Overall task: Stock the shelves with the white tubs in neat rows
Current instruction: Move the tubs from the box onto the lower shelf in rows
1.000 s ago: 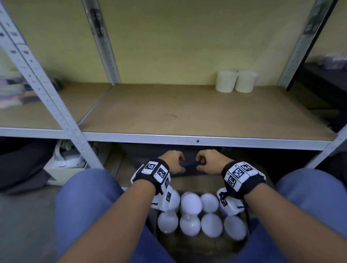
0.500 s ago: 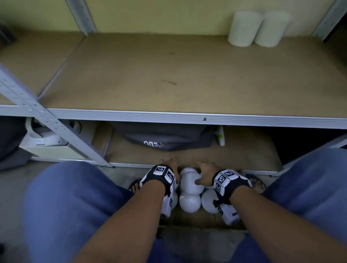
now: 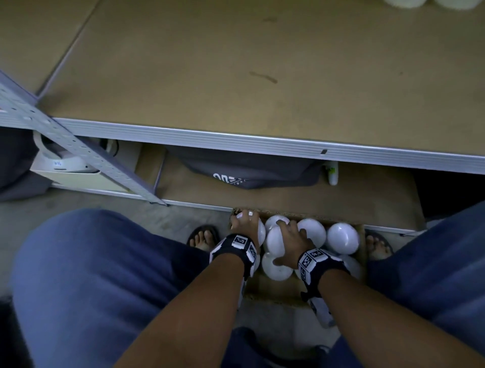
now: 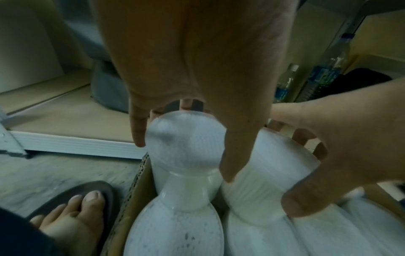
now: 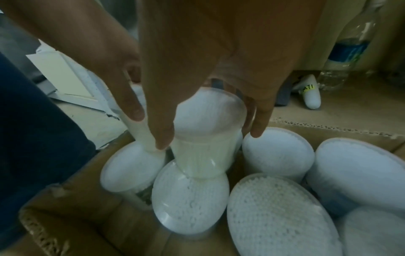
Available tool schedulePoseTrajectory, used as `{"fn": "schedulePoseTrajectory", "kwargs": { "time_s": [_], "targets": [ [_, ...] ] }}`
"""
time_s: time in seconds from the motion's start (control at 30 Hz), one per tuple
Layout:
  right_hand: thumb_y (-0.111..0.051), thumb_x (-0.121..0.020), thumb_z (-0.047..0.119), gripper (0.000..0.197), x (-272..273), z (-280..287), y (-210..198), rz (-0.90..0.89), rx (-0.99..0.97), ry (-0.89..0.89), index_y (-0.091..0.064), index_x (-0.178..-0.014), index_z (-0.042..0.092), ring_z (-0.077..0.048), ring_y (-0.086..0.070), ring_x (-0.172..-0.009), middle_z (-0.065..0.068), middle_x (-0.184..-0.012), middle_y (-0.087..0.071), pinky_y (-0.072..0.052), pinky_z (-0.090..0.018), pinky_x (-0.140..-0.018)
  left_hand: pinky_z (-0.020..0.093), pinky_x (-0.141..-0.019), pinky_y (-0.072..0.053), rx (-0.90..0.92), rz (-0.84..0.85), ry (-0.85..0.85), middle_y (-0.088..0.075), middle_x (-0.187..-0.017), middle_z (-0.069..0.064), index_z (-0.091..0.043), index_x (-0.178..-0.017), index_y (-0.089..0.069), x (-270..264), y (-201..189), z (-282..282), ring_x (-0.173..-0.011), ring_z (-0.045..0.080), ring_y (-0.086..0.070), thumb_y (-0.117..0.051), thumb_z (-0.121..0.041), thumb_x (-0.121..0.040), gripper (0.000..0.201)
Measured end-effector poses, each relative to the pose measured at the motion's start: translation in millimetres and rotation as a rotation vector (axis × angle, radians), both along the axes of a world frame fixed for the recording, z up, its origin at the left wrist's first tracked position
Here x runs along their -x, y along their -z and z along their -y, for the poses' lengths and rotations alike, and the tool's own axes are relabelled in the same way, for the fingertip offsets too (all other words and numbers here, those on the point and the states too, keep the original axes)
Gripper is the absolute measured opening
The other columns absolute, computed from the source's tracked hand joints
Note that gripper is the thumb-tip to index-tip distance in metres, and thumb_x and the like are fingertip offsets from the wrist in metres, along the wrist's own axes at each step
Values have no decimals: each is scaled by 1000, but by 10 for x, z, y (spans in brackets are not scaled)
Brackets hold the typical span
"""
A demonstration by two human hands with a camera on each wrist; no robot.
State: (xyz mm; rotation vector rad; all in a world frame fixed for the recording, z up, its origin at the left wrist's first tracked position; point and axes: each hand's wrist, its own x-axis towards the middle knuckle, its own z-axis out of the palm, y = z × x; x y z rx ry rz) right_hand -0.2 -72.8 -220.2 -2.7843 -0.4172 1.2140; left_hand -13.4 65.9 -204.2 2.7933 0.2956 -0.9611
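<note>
A cardboard box (image 3: 273, 290) on the floor between my feet holds several white tubs standing close together. My left hand (image 3: 245, 223) grips the top of a white tub (image 4: 184, 138) at the box's far left corner, fingers down its sides. My right hand (image 3: 290, 240) grips the neighbouring tub (image 5: 208, 124) the same way. In the wrist views both held tubs stand higher than the tubs around them. Other tubs (image 3: 342, 237) fill the right side of the box. Two tubs (image 3: 401, 2) show at the back right of the wooden shelf (image 3: 236, 78).
The shelf's metal front edge (image 3: 262, 141) runs above the box, and a perforated upright (image 3: 86, 155) slants at the left. Below the shelf lie a grey bag (image 3: 244, 173) and a small white bottle (image 3: 332, 174). My sandalled feet (image 3: 203, 237) flank the box. Water bottles (image 4: 324, 72) stand further back.
Both hands dropped from just under the shelf edge into the box, and each took hold of a tub. My head has tilted down, so the shelf now fills the top of the view.
</note>
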Motion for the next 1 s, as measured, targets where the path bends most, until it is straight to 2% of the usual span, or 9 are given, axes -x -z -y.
{"fn": "schedulePoseTrajectory", "kwargs": {
  "time_s": [0.13,0.2,0.3,0.43,0.53,0.67,0.8,0.87,1.0],
  "targets": [
    [-81,-62,44,110,-39,4,-85,1,1,-3,-10,-146,33,-35,-38,-128,-7,-145,-21,-45,-47,-99,50,-91,-43,40,-64,-11,-36,-135,10,-22,-131,-33,-145,452,-29,-120,40,-38,-73,-48,-46,98],
    [-82,-62,39,108,-95,23,-201,-15,-10,2,-14,-145,30,-36,-39,-128,-6,-145,-22,-45,-46,-98,51,-94,-42,15,-61,-14,-36,-136,11,-21,-132,-34,-162,-34,2,-121,40,-39,-72,-43,-52,92],
    [-83,-58,38,93,-205,67,-454,24,-41,-18,-31,-134,26,-32,-45,-124,-6,-139,-36,-47,-43,-96,46,-103,-38,83,-34,-45,-33,-138,11,-16,-138,-29,-231,-455,15,-129,38,-36,-77,-34,-67,88],
    [-84,-58,40,101,-352,146,-923,81,-76,-10,-28,-140,26,-32,-41,-129,-7,-140,-34,-42,-40,-104,46,-100,-44,163,61,-62,-34,-135,10,-22,-132,-34,-302,-927,-3,-124,39,-41,-80,-43,-55,92],
    [-83,-51,45,101,-407,191,-1377,145,-96,-35,-30,-135,28,-36,-45,-122,-7,-132,-33,-47,-43,-97,46,-96,-47,182,109,-11,-38,-125,7,-26,-125,-41,-331,-1353,-49,-119,37,-45,-81,-44,-52,85],
    [-81,-49,48,99,-346,287,-2020,195,-151,-59,-30,-133,35,-35,-45,-118,-3,-126,-34,-50,-47,-91,39,-84,-45,196,179,28,-40,-124,5,-29,-128,-41,-292,-1922,-111,-118,33,-43,-78,-46,-58,80],
    [-81,-57,46,103,-230,407,-2607,272,-224,-61,-26,-143,35,-32,-42,-122,-1,-131,-36,-49,-44,-94,42,-92,-50,216,268,50,-41,-130,0,-33,-130,-41,-152,-2502,-125,-119,25,-46,-76,-49,-54,85],
    [-82,-54,46,99,-186,454,-2878,309,-275,-61,-32,-139,37,-28,-47,-119,0,-130,-39,-51,-43,-92,39,-87,-53,247,338,39,-43,-130,-2,-32,-131,-42,-86,-2760,-126,-116,23,-49,-78,-45,-57,84],
    [-82,-50,48,93,-185,531,-3324,414,-373,-22,-38,-131,40,-24,-50,-114,2,-125,-44,-49,-43,-95,35,-92,-50,272,494,37,-49,-130,-3,-29,-130,-43,-47,-3201,-142,-115,20,-52,-79,-45,-60,81]
  ]
}}
